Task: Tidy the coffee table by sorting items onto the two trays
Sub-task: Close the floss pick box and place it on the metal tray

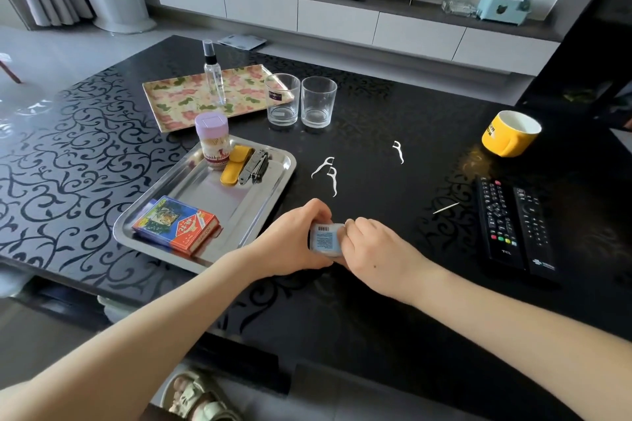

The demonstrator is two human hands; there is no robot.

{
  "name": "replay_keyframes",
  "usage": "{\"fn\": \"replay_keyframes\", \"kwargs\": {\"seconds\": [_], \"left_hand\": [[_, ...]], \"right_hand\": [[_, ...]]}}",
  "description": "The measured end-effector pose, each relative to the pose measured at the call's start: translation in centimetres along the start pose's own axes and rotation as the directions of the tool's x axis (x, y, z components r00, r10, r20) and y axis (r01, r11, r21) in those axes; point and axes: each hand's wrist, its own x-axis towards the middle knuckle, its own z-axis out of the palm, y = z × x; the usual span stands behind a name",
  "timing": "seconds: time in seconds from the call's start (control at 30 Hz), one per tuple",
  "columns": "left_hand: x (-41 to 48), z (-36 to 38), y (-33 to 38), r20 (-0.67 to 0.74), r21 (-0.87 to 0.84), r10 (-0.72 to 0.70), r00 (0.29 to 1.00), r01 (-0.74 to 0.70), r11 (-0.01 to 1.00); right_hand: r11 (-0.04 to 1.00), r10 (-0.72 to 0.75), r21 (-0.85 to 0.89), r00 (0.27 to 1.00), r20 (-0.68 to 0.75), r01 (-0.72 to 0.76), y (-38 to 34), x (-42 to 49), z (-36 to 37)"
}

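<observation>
Both hands hold a small pale blue box point(325, 238) with a barcode label, just above the black table near its front edge. My left hand point(297, 239) grips its left side, my right hand point(371, 249) pinches its right edge. A steel tray point(270, 181) to the left carries a card box point(176, 224), a toothpick jar point(212, 143), a yellow case point(234, 164) and a folding tool point(254, 166). Behind it a floral tray point(171, 102) bears a spray bottle point(213, 73). Three white floss picks point(323, 166) point(333, 181) point(398, 151) and a toothpick point(445, 208) lie loose.
Two empty glasses point(283, 99) point(318, 102) stand right of the floral tray. A yellow mug point(511, 133) sits at the far right, with two black remotes point(497, 222) point(533, 232) in front of it. A TV unit stands beyond the table.
</observation>
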Motion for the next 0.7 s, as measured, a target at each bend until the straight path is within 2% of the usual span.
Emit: {"fn": "replay_keyframes", "kwargs": {"seconds": [0.1,0.27,0.37,0.5,0.7], "left_hand": [[-0.4,0.1,-0.1,-0.004,-0.004,-0.020,1.000,0.020,1.000],[-0.7,0.5,0.0,0.029,-0.065,-0.049,0.998,0.051,0.997],[-0.1,0.3,0.2,0.031,-0.055,-0.041,0.999,0.043,0.998],[-0.2,0.7,0.0,0.054,-0.012,-0.036,0.998,0.036,0.999],[0.1,0.5,-0.1,0.042,-0.008,-0.029,0.999,0.030,1.000]], "right_hand": [[0.998,-0.045,0.046,0.997,0.061,0.042,0.5,1.0,-0.3],[0.948,-0.031,0.317,0.978,0.207,-0.037,1.7,1.8,-1.1],[0.936,-0.105,0.352,0.952,0.289,-0.004,2.8,2.5,-1.4],[0.924,-0.133,0.379,0.899,0.417,-0.039,3.0,3.1,-1.6],[0.886,-0.156,0.455,0.869,0.470,-0.087,3.7,4.0,-2.5]]}}
